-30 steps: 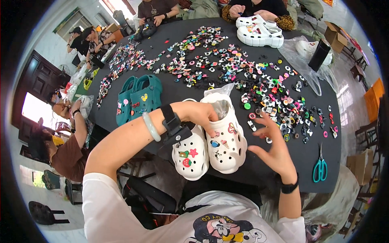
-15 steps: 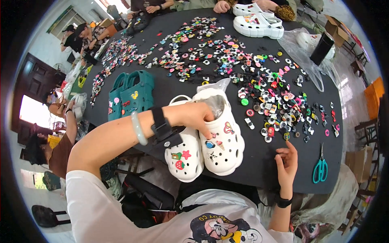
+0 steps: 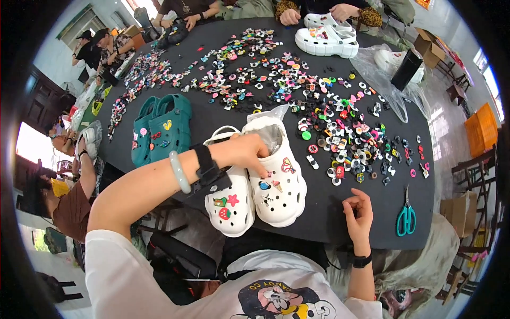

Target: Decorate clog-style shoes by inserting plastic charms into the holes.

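Observation:
My left hand [image 3: 248,152] reaches across to a white clog [image 3: 284,199], its fingers gripping the upper at the foot opening. Small charms sit on that upper, among them an ice cream cone and a blue one. Beside it, partly under my wrist, lies the other white clog [image 3: 234,212] with a strawberry, a pink star and a green charm. A clear plastic bag [image 3: 272,135] is tucked in the gripped clog's opening. Near the table's front edge my right hand [image 3: 361,215] holds nothing, its fingers loosely apart, just short of a pile of shoe charms [image 3: 345,141].
Green clogs [image 3: 172,127] with charms stand at the left. Teal-handled scissors [image 3: 406,219] lie at the right. More charms spread over the dark table [image 3: 324,212]. Across it, a person's hands are by white clogs [image 3: 326,42]. A black cylinder [image 3: 408,69] stands near a plastic bag.
The whole view has shifted, so things appear farther left. My right hand has drawn back slightly from the charms. My left hand keeps its grip on the white clog.

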The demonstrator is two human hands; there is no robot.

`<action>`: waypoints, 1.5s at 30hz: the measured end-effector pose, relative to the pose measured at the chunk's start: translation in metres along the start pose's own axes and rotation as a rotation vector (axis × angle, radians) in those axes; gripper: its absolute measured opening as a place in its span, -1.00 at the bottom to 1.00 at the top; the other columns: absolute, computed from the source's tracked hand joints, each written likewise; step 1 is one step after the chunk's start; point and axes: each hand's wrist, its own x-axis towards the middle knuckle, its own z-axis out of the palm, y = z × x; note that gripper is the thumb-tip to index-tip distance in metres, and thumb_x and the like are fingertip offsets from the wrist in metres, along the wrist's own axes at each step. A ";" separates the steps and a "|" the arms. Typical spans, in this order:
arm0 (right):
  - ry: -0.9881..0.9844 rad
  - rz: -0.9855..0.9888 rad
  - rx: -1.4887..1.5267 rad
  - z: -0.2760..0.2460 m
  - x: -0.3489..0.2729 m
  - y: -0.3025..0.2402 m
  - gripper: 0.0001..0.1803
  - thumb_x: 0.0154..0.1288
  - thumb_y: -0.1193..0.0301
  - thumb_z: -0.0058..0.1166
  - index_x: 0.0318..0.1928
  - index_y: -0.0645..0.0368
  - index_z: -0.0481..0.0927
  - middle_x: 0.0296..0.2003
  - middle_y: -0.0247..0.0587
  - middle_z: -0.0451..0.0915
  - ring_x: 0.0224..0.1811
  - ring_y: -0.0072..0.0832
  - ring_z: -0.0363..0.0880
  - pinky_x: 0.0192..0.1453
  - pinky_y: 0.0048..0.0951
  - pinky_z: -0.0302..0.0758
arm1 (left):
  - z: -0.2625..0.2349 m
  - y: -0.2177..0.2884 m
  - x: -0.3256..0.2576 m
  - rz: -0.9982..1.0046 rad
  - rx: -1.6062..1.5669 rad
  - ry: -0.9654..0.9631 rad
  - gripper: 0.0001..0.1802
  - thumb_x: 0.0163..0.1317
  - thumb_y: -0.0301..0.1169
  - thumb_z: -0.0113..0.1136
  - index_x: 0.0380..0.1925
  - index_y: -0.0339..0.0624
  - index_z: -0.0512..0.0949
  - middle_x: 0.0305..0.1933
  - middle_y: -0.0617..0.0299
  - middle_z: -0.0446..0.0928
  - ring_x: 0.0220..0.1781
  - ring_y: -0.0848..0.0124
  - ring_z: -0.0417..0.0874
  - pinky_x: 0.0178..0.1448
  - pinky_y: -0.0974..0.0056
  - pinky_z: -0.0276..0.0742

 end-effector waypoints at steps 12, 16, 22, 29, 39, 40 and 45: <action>0.032 -0.046 0.015 -0.001 -0.003 0.001 -0.68 0.32 0.61 0.11 0.08 0.23 0.49 -0.38 -0.38 0.55 -0.37 -0.67 0.50 -0.24 -0.61 0.43 | -0.013 0.008 -0.038 0.180 0.003 0.159 -0.66 0.37 -0.25 0.15 0.04 -0.20 0.56 -0.08 0.12 0.65 -0.03 0.31 0.65 0.13 0.26 0.50; 0.020 -0.034 -0.036 -0.001 -0.002 -0.002 -0.69 0.32 0.62 0.11 0.06 0.21 0.50 -0.38 -0.40 0.54 -0.37 -0.68 0.50 -0.23 -0.60 0.43 | -0.029 0.022 -0.068 0.139 -0.103 0.384 -0.68 0.36 -0.27 0.14 -0.01 -0.23 0.57 -0.16 0.09 0.66 -0.10 0.30 0.66 0.04 0.22 0.52; 0.005 -0.055 -0.024 0.001 -0.002 0.007 -0.70 0.32 0.59 0.12 0.06 0.20 0.51 -0.40 -0.41 0.54 -0.36 -0.67 0.49 -0.24 -0.60 0.42 | -0.009 -0.002 -0.095 -0.007 0.154 0.089 -0.12 0.17 -0.29 0.27 0.47 -0.03 0.07 -0.32 0.02 0.65 -0.30 0.19 0.70 -0.24 0.16 0.54; -0.010 -0.028 -0.096 -0.003 -0.005 0.003 -0.70 0.33 0.58 0.11 0.06 0.22 0.51 -0.42 -0.37 0.53 -0.38 -0.66 0.45 -0.25 -0.58 0.41 | 0.026 -0.014 -0.069 0.053 -0.204 0.311 -0.38 0.11 -0.56 0.15 0.23 -0.01 0.32 -0.49 0.29 0.39 -0.42 0.47 0.43 -0.29 0.31 0.37; -0.012 -0.058 -0.178 0.001 -0.003 0.000 -0.74 0.31 0.60 0.12 0.01 0.23 0.54 -0.41 -0.34 0.54 -0.37 -0.63 0.48 -0.25 -0.57 0.44 | 0.016 -0.035 -0.015 0.078 -0.086 0.067 -0.46 0.19 -0.37 0.02 0.22 -0.21 0.40 0.11 -0.10 0.55 0.15 0.07 0.56 0.21 0.13 0.42; -0.012 -0.063 -0.166 0.002 -0.003 -0.002 -0.74 0.31 0.60 0.13 0.00 0.23 0.54 -0.42 -0.34 0.54 -0.38 -0.63 0.48 -0.26 -0.57 0.44 | 0.009 -0.035 -0.011 0.065 -0.204 -0.001 -0.50 0.25 -0.29 0.03 0.19 -0.25 0.42 0.09 -0.06 0.55 0.13 0.12 0.55 0.21 0.15 0.40; -0.002 -0.079 -0.161 0.007 -0.002 -0.012 -0.78 0.29 0.63 0.13 -0.06 0.24 0.57 -0.43 -0.35 0.53 -0.40 -0.65 0.47 -0.27 -0.57 0.44 | -0.003 -0.012 -0.020 -0.061 -0.063 0.067 -0.16 0.21 0.39 -0.01 -0.24 -0.32 0.63 -0.26 0.02 0.61 -0.19 0.23 0.60 -0.10 0.19 0.48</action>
